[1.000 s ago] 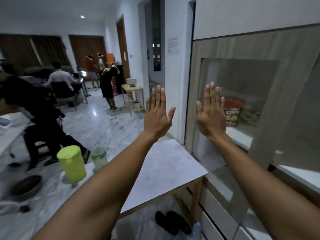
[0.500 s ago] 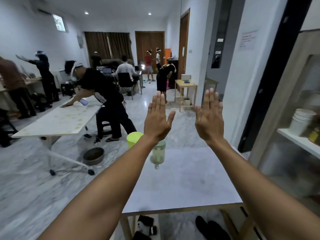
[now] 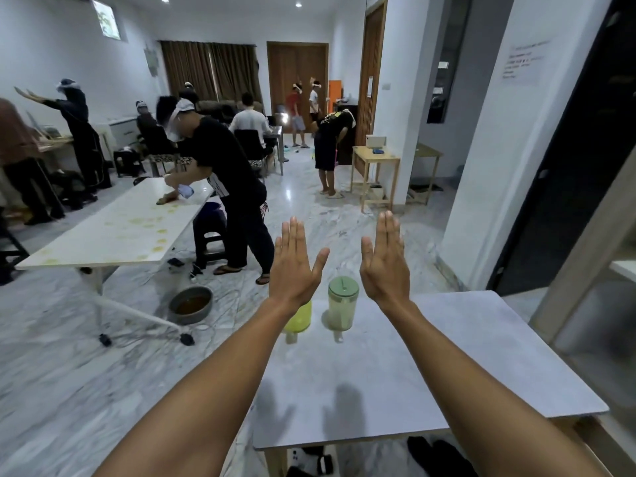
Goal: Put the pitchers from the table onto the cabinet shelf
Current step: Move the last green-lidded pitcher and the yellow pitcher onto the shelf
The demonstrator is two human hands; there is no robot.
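Two pitchers stand at the far edge of the grey table (image 3: 464, 366). The clear pitcher with a pale green lid (image 3: 342, 302) is upright between my hands. The lime-green pitcher (image 3: 298, 318) stands to its left, mostly hidden behind my left wrist. My left hand (image 3: 294, 265) and my right hand (image 3: 385, 259) are both held up flat, fingers together and extended, palms facing away, holding nothing. The cabinet (image 3: 592, 304) shows only as a blurred edge at the right, with a white shelf corner (image 3: 624, 270).
Shoes (image 3: 430, 452) lie on the floor under the table. A round metal basin (image 3: 190, 304) sits on the marble floor to the left, by a long white table (image 3: 113, 228) where a person (image 3: 223, 187) is wiping. Several other people stand farther back.
My view has swung left, away from the cabinet and toward the table, then dipped down. Both pitchers now sit centred ahead. My hands stay raised and flat, lower in the view.
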